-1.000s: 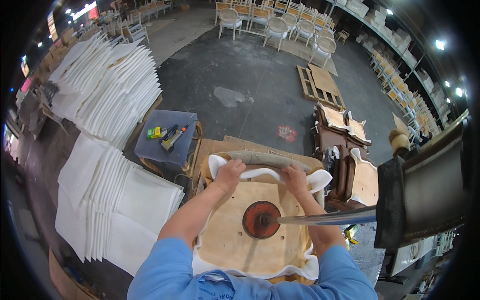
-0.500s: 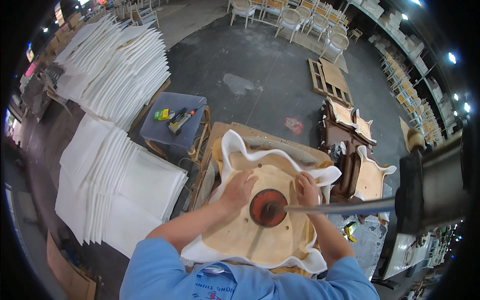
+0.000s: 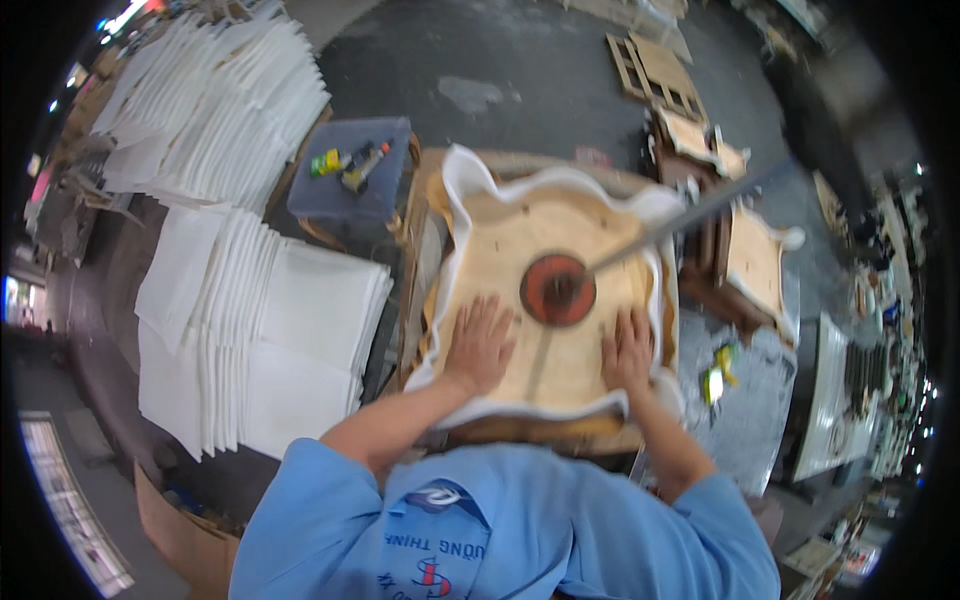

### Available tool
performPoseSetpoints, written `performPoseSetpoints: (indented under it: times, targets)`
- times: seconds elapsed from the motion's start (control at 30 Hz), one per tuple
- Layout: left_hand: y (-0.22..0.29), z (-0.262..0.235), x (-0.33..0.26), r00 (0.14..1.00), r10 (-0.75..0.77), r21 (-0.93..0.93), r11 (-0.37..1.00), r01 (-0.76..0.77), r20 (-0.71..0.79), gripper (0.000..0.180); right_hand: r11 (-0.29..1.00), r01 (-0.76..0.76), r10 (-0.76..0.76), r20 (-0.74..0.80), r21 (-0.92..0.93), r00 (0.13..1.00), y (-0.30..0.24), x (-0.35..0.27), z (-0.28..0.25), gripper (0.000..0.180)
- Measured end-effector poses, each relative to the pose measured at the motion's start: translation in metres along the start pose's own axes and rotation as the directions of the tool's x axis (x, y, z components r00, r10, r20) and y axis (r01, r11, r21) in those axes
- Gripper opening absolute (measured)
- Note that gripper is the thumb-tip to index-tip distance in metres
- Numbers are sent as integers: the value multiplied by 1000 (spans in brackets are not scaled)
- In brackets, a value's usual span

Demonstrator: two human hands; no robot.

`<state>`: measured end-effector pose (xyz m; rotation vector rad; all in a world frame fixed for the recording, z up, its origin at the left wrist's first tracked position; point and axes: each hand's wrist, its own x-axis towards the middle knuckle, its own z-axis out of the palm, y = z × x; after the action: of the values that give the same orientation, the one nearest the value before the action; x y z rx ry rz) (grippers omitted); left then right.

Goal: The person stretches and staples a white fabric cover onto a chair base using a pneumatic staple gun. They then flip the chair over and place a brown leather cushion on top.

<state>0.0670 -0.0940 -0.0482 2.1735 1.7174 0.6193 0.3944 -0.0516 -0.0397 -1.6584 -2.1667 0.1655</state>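
Observation:
A pale plywood seat panel [image 3: 490, 240] lies in front of me with white padding [image 3: 560, 180] curling up around its edges. At its middle, a round red pressing disc [image 3: 575, 275] on a metal rod [image 3: 680, 220] bears down on the wood. My left hand [image 3: 482, 345] rests flat on the panel left of the disc, fingers spread. To the right of the disc my right hand [image 3: 628, 352] also lies on the wood near the padded edge, fingers stretched out. Neither hand holds anything. Yellowish material shows under the padding.
Tall stacks of white foam sheets [image 3: 310, 300] stand at the left. A blue padded stool [image 3: 345, 195] carries tools and a small green-yellow box. Right, more padded seat panels [image 3: 755, 260] are piled beside a grey table [image 3: 735, 430]. A wooden pallet [image 3: 655, 75] lies on the floor beyond.
My hands have moved from beside the disc toward the panel's near side, and their curled fingers are now flattened out. The whole view has shifted, and the rod appears more steeply slanted.

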Motion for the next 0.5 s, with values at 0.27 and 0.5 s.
performPoseSetpoints:
  times: [0.27,0.5]
  targets:
    - [1,-71,-33,922,198,-495,869,-8,334,46,921,-91,2,227,380,974,-40,-3,-73,47]
    - [52,-68,-102,911,396,192,891,-411,111,40,955,287,-296,139,76,945,-88,-101,-87,39]
